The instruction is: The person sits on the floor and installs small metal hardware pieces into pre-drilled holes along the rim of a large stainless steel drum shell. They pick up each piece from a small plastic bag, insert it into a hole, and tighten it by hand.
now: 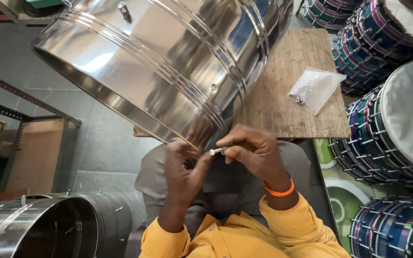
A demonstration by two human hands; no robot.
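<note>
A large shiny steel drum shell leans over my lap, its lower rim just above my hands. My left hand touches that rim with raised fingers. My right hand pinches a small silver bolt between thumb and fingers, its tip pointing left toward my left hand. I wear yellow sleeves and an orange wristband.
A wooden board carries a clear plastic bag with small screws. Several blue and purple finished drums stack at the right. Another steel shell lies at lower left beside a metal frame.
</note>
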